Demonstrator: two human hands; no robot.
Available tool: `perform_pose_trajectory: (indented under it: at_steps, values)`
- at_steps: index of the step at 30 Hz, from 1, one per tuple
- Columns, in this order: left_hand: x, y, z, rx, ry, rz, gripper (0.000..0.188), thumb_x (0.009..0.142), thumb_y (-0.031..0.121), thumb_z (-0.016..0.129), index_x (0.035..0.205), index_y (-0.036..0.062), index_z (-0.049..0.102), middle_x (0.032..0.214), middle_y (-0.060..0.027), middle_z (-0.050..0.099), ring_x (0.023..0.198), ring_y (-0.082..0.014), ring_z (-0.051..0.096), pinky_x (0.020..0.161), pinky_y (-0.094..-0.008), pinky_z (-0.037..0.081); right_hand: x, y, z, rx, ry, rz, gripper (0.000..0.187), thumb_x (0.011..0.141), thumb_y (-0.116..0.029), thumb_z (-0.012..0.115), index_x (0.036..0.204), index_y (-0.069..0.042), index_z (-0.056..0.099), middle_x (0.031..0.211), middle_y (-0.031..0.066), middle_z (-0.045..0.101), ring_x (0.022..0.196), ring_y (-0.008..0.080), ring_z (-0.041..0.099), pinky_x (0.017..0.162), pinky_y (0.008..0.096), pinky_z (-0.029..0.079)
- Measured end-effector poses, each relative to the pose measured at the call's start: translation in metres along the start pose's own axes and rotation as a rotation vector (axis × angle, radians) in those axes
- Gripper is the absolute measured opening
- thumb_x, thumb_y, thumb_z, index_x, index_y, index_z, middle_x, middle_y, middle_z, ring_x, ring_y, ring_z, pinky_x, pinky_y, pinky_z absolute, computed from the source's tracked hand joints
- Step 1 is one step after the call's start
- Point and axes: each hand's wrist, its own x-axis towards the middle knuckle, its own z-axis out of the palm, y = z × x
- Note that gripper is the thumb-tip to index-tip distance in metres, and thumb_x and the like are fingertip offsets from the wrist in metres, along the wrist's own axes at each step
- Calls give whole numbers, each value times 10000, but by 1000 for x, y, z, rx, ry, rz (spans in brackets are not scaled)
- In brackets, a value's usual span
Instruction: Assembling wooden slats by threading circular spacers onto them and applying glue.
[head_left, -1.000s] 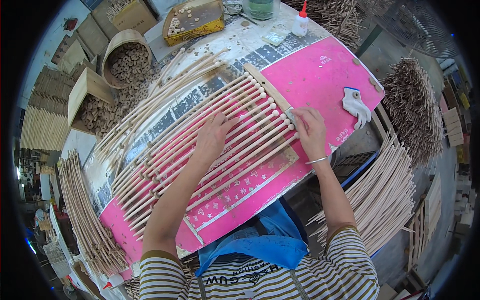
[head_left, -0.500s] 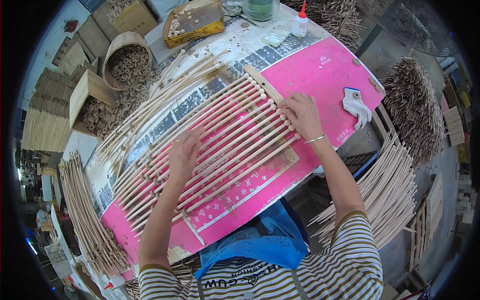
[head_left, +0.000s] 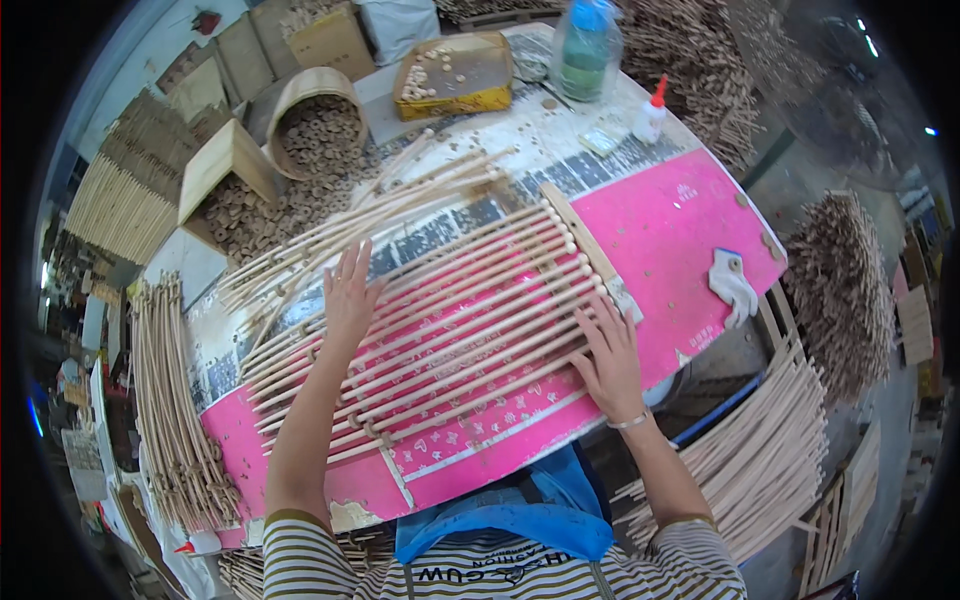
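Observation:
A row of thin wooden sticks (head_left: 470, 305) lies side by side across the pink board. Round wooden balls cap their right ends, lined up against a wooden strip (head_left: 580, 235). My right hand (head_left: 610, 360) rests, fingers apart, over the nearest ball ends and the strip's near end, hiding some of them. Above the left half of the row, my left hand (head_left: 350, 300) has its fingers stretched out and holds nothing; whether it touches the sticks I cannot tell. Small wooden rings (head_left: 372, 430) sit on the sticks toward their left ends.
Loose sticks (head_left: 400, 205) lie beyond the row. Wooden rings spill from a round tub (head_left: 318, 95) and a wooden box (head_left: 225, 185). A yellow tray (head_left: 455, 80), glue bottle (head_left: 650, 115) and white glove (head_left: 733, 288) are on the table. Stick bundles (head_left: 740, 450) flank it.
My right hand has moved nearer along the ball ends and spread its fingers. The left hand's fingers have straightened and reach farther away. The whole view has shifted slightly.

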Motion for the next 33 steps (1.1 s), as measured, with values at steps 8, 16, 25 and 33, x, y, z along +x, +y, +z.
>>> perform_pose_trajectory:
  at_steps: [8,16,25,33]
  values:
    - [98,-29,-3,113,101,138,629,841,156,756,1429,161,531,1376,-89,583,1273,-299,551,1063,-455,424,-6,-5,-7,102,159,85,372,922,-130,665,1281,-35,635,1430,182,551,1316,377,508,1138,491,358]
    - [131,-27,30,284,156,298,430,845,87,654,1269,154,636,1020,-78,572,1024,-273,613,883,-398,514,2,1,-8,142,168,126,299,946,-107,634,1224,1,658,1393,175,591,1225,336,574,1046,415,442]
    - [130,-32,24,285,171,334,441,840,28,612,1268,134,612,1056,-102,565,1037,-289,597,855,-417,520,9,7,-3,176,196,132,300,918,-70,664,1211,-5,665,1384,162,599,1159,325,607,995,410,481]
    - [134,-28,27,363,192,307,191,868,67,576,1058,81,561,1000,-113,580,923,-298,645,805,-425,512,3,2,-8,250,197,166,270,970,-82,616,1220,7,666,1355,169,610,1197,304,615,1009,383,491]
